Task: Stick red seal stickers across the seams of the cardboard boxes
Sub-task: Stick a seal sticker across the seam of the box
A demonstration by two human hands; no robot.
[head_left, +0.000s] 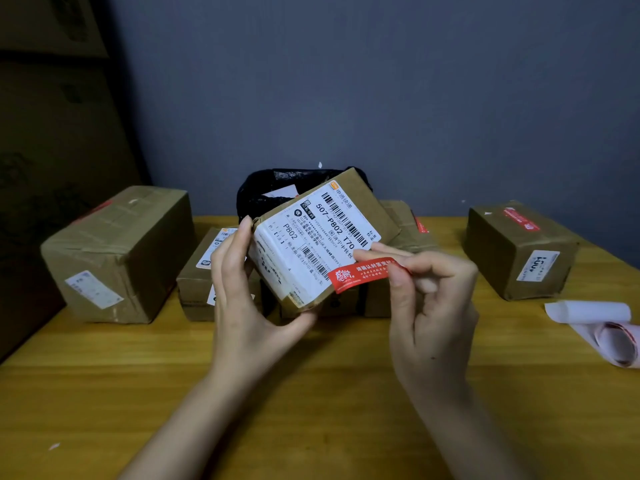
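My left hand (pixel 249 299) grips a small cardboard box (pixel 370 202) from below and the left, holding it tilted above the table. A white shipping label (pixel 311 244) covers most of its upper face. My right hand (pixel 433 299) pinches a red seal sticker (pixel 360 273) with white print by its right end. The sticker's left end lies at the lower right edge of the label, and I cannot tell whether it is stuck down.
A large box (pixel 114 251) stands at the left, and smaller boxes (pixel 197 282) sit behind my hands. A box (pixel 519 247) with a red seal is at the right. A sticker roll with curled backing paper (pixel 609 327) lies at the right table edge. A black bag (pixel 270 188) is at the back.
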